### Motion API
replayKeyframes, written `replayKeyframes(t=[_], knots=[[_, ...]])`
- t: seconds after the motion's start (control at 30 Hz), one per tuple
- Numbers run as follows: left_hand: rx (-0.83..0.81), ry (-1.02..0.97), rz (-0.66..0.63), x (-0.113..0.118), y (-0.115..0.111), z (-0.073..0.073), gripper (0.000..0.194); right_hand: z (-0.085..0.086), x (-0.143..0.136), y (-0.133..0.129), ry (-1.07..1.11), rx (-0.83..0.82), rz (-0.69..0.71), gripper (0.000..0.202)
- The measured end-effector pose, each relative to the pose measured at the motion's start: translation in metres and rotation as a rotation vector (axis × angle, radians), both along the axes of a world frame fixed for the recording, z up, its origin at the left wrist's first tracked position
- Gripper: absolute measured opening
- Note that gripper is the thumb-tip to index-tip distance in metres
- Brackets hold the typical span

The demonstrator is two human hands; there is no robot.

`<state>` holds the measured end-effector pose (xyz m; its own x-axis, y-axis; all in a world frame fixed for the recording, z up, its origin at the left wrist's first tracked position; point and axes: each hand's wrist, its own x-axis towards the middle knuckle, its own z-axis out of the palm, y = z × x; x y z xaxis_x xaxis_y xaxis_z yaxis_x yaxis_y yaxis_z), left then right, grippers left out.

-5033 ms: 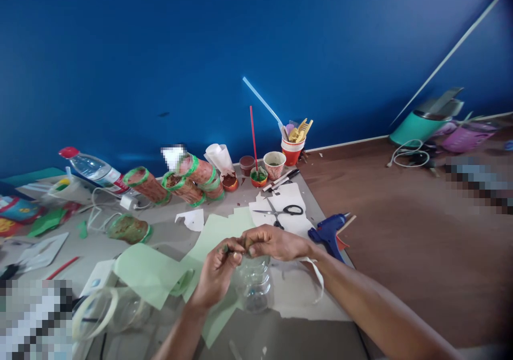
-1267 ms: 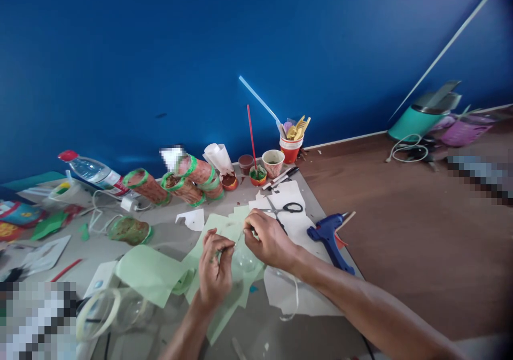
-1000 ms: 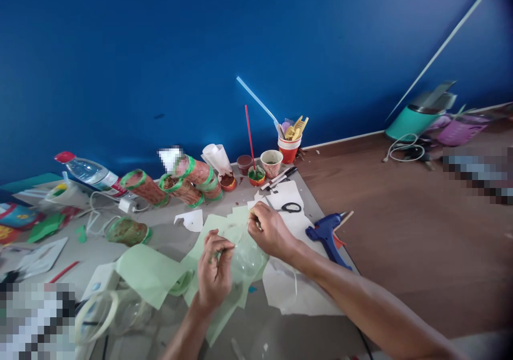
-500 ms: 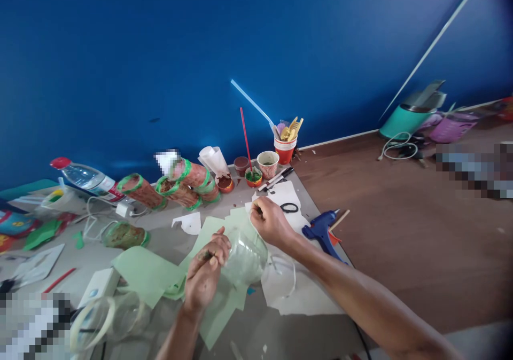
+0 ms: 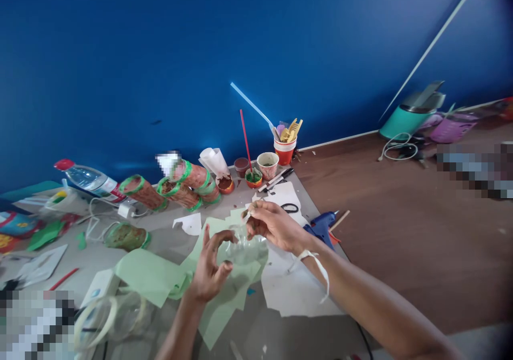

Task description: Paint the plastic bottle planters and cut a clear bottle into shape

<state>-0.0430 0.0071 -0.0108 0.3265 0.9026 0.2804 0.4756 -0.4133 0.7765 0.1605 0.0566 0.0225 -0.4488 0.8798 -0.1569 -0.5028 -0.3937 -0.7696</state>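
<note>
Near the middle of the table a clear plastic bottle piece [image 5: 250,252] lies on light green paper [image 5: 230,301]. My left hand [image 5: 210,266] is at its left side, thumb and fingers spread, holding nothing. Above the plastic's right side, my right hand [image 5: 268,224] pinches a small white piece [image 5: 247,215] between thumb and fingertips. I cannot tell what that piece is made of. Beside my right forearm a thin white strip [image 5: 321,274] hangs in a curve; whether it joins the pinched piece is hidden.
A blue glue gun [image 5: 321,226] lies by the table's right edge. Behind my hands stand paint cups [image 5: 254,177], a marker [image 5: 282,177] and a cup of plastic cutlery [image 5: 285,149]. Brown tubes with green rims [image 5: 144,193] and a bottle [image 5: 90,181] are at left.
My left hand has opened and come off the plastic bottle piece. My right hand has turned, now showing a white piece in its fingertips. The white strip has risen rightward towards my forearm.
</note>
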Motion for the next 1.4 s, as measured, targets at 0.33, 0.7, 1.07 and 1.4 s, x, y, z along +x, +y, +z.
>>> replayKeyframes(t=[0.33, 0.7, 1.07, 1.4], knots=[[0.006, -0.031, 0.13, 0.01, -0.004, 0.001, 0.023, 0.014, 0.001, -0.018, -0.024, 0.227, 0.169, 0.023], [0.017, -0.1, 0.091, 0.008, -0.007, 0.012, 0.014, -0.007, 0.005, -0.004, 0.183, 0.074, 0.304, 0.019], [-0.006, -0.299, 0.101, 0.008, -0.007, 0.007, 0.022, -0.009, 0.0, 0.001, 0.169, -0.135, 0.066, 0.015], [-0.095, -0.775, 0.182, 0.008, -0.006, 0.003, 0.013, -0.025, 0.01, 0.029, 0.075, -0.284, -0.223, 0.02]])
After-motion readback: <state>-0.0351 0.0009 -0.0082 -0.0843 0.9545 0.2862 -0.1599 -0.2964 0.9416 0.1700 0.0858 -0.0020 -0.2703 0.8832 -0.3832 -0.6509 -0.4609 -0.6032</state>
